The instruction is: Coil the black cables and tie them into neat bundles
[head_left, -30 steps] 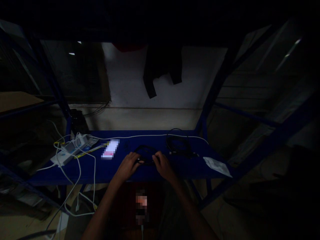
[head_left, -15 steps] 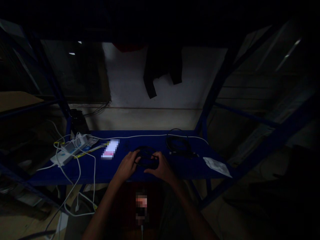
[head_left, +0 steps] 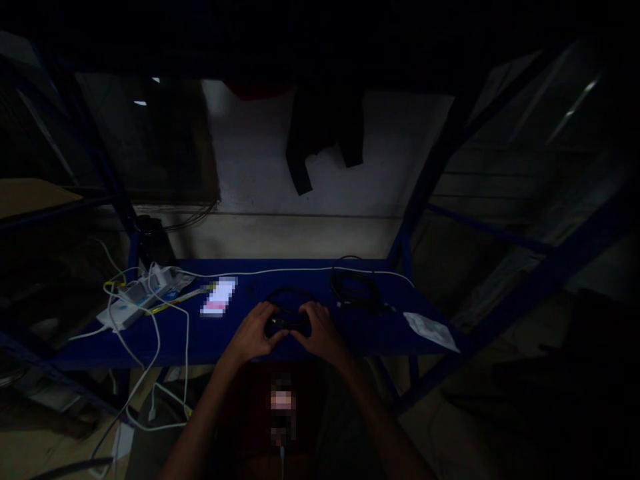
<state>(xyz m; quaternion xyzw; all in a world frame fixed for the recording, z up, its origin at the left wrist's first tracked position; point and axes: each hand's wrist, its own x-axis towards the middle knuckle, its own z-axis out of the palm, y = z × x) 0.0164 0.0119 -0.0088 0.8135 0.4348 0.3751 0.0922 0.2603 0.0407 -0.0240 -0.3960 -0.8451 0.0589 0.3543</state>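
Observation:
A coiled black cable (head_left: 289, 291) lies on the blue shelf (head_left: 320, 351), close to its front edge. From the left, my left hand (head_left: 255, 331) curls its fingers round the near part of the coil, thumb pointing inward. Opposite it, my right hand (head_left: 320, 333) grips the coil's right side, its thumb almost meeting the left one. Between the hands a small connector end shows faintly. Darkness and my fingers hide part of the coil. A second black cable coil (head_left: 355, 288) rests farther right, touched by neither hand.
On the left are a white power strip (head_left: 117, 313) with tangled white cords, a yellow pencil-like stick (head_left: 170, 305) and a lit phone (head_left: 220, 297). A pale plastic packet (head_left: 431, 331) lies at right. Another phone (head_left: 283, 402), with a cable plugged in, is below. Blue posts frame the shelf.
My hands have pressed lower round the coil, and the thumbs have come closer together. The coil has shifted slightly within them. The view has tilted a little; other things stay put.

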